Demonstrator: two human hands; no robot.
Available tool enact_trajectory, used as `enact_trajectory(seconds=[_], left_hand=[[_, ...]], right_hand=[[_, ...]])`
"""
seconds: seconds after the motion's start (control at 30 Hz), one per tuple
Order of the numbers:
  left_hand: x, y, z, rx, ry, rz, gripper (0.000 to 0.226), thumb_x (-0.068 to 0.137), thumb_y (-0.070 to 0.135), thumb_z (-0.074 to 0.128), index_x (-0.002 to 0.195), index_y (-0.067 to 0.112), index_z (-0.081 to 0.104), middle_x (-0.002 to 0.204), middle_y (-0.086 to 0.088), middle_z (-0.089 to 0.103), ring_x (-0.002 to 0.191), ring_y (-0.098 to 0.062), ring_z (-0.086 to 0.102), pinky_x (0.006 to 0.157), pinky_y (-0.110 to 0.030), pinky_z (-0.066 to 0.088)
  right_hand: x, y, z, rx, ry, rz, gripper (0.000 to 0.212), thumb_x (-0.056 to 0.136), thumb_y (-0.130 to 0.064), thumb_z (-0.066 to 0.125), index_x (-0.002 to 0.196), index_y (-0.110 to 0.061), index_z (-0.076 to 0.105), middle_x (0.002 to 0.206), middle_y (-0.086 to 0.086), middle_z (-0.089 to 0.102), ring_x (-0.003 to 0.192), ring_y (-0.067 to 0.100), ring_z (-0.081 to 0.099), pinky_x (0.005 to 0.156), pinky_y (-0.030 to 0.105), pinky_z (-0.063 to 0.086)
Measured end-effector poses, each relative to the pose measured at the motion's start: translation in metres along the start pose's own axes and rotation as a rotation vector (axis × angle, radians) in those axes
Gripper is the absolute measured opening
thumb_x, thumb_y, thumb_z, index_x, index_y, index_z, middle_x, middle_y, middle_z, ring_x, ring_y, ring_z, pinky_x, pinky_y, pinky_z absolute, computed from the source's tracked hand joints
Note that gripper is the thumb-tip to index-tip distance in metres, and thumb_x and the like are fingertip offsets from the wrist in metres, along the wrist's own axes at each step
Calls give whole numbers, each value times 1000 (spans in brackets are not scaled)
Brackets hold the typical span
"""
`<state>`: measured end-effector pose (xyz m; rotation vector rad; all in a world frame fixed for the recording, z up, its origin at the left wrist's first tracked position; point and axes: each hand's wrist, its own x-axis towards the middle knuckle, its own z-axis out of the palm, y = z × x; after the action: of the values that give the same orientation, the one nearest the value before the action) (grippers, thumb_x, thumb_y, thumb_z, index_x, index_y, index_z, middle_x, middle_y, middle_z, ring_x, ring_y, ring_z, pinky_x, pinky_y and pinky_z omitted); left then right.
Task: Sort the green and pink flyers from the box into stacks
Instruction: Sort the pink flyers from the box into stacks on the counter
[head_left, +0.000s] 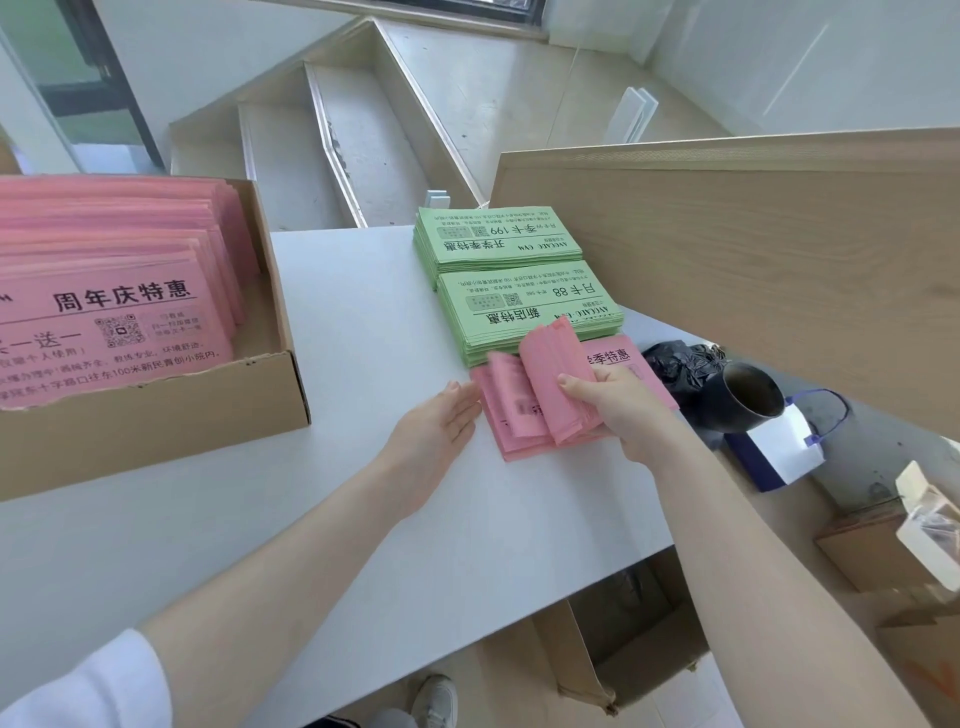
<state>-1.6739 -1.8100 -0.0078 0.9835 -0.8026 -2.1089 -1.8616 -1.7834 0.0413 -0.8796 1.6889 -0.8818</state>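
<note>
A cardboard box (156, 410) at the left holds many pink flyers (114, 291). Two green flyer stacks lie on the white table: a far one (498, 236) and a near one (530, 312). In front of them sits a pink flyer stack (519, 426). My right hand (618, 405) grips a bent bundle of pink flyers (556, 374) lifted off that stack. My left hand (436, 431) lies flat with straight fingers, its tips touching the pink stack's left edge.
A wooden board (753, 249) stands at the table's right side. Past the table's right edge are a black bag (680, 364), a dark cup (748, 400) and a white-and-blue paper bag (779, 452). Wooden shelving (337, 135) lies on the floor behind.
</note>
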Motion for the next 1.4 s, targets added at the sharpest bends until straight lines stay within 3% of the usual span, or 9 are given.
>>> enact_trajectory(seconds=[0.27, 0.53, 0.73, 0.9, 1.03, 1.4], left_hand=[[1, -2, 1, 50, -15, 27, 42, 101, 25, 28, 138, 6, 38, 130, 3, 48, 120, -8, 44, 104, -23, 29], [1, -3, 1, 60, -29, 31, 41, 102, 25, 26, 136, 8, 40, 125, 5, 50, 120, -8, 44, 106, -24, 28], [2, -3, 0, 76, -40, 30, 41, 102, 25, 25, 136, 8, 41, 125, 5, 51, 120, -8, 44, 108, -25, 27], [4, -5, 0, 81, -39, 36, 38, 102, 25, 26, 133, 12, 43, 126, 4, 50, 119, -9, 45, 107, -25, 28], [4, -4, 0, 89, -40, 42, 38, 102, 24, 25, 134, 11, 41, 124, 6, 51, 119, -8, 45, 107, -25, 28], [4, -7, 0, 118, -51, 43, 40, 102, 24, 26, 138, 12, 39, 128, 6, 49, 121, -8, 44, 107, -24, 27]], right_hand=[[-1, 2, 2, 1, 42, -10, 15, 93, -15, 54, 82, -20, 63, 68, -4, 67, 53, 5, 64, 57, 24, 55], [-1, 3, 5, 14, 117, -8, 13, 91, -15, 58, 80, -16, 65, 67, -3, 67, 56, 9, 62, 61, 27, 54], [1, 4, 7, 4, 157, 8, 7, 87, -17, 63, 80, -16, 65, 75, 2, 67, 70, 18, 62, 86, 43, 49], [2, 2, 6, 6, 145, 8, 9, 86, -13, 63, 78, -15, 65, 73, 5, 66, 67, 19, 60, 80, 38, 49], [1, 6, 5, -30, 90, -34, 6, 88, -13, 61, 87, -13, 67, 76, 4, 68, 66, 15, 64, 69, 33, 55], [-1, 16, 6, 31, 101, -109, 9, 89, -16, 60, 89, -12, 69, 83, 11, 68, 72, 23, 64, 74, 44, 55]])
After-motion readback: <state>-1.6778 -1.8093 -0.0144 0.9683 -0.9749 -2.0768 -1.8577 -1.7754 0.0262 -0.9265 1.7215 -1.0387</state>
